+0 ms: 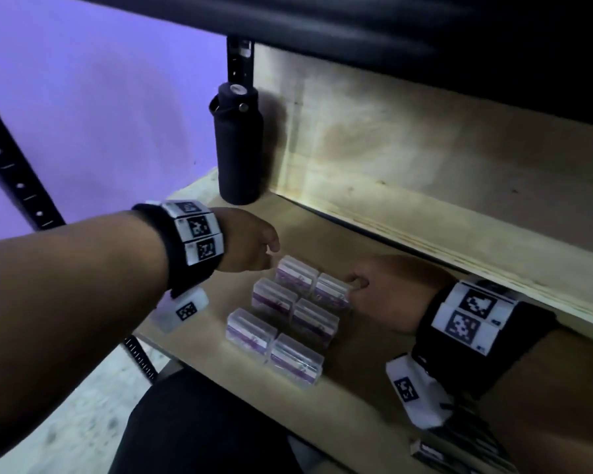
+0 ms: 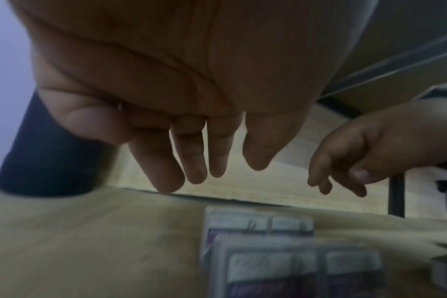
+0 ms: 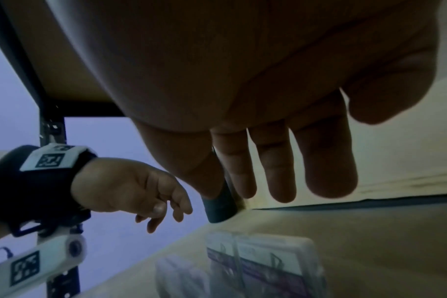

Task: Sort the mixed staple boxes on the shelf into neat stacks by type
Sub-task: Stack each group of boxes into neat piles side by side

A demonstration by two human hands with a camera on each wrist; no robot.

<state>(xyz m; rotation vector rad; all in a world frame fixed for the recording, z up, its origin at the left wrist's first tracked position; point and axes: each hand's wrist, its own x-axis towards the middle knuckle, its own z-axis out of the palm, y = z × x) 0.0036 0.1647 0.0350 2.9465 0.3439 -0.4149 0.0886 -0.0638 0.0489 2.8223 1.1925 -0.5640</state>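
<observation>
Nearest us, at the lower right of the head view, our right forearm covers most of a dark box (image 1: 428, 451) on the shelf (image 1: 356, 405); only one end shows, and its print is too blurred to read. A dark trouser leg (image 1: 199, 425) sits below the shelf edge.

Further in, six clear staple boxes (image 1: 290, 318) lie on the shelf in two rows of three, sides touching or nearly so. Each holds purple-and-white contents behind its clear lid; we cannot tell from the blur whether all six are one type. In both wrist views the boxes are smeared and cut off by the lower edge.

Our left hand (image 1: 250, 242) hangs just above the far left box, fingers (image 2: 199, 161) loosely straight, holding nothing. Our right hand (image 1: 387, 290) is beside the far right box with fingers (image 3: 276, 171) relaxed and hanging down, nothing in them; whether a fingertip touches that box we cannot tell.

Beyond, a black bottle (image 1: 237, 142) stands upright at the shelf's back left corner, against a plywood panel (image 1: 425, 159). The shelf above is lost in shadow.
</observation>
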